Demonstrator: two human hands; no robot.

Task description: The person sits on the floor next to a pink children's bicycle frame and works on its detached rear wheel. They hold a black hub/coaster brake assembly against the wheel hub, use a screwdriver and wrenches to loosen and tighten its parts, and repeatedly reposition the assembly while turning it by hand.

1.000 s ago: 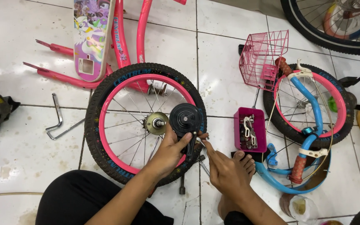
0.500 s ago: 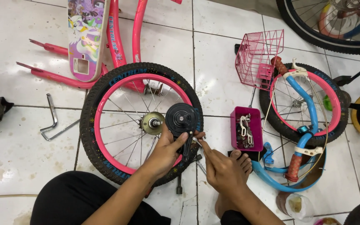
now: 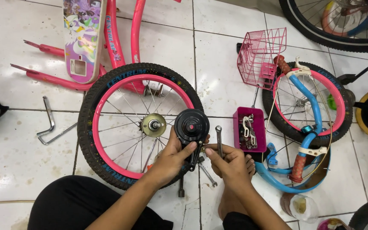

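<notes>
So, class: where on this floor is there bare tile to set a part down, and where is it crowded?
Free: tile left of the pink-rimmed wheel, around the hex keys; also tile between that wheel and the pink basket. Crowded: right of the right hand, by the parts tray and blue handlebar.

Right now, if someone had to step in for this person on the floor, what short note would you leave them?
Left hand grips the round black drum-shaped part above the pink-rimmed wheel.
Right hand holds a slim silver wrench upright beside it.
Small pink parts tray sits right of the hands; a bent hex key lies left of the wheel.
Done: drum part is off the wheel's hub.
Left: wheel lies apart from the pink frame.
</notes>
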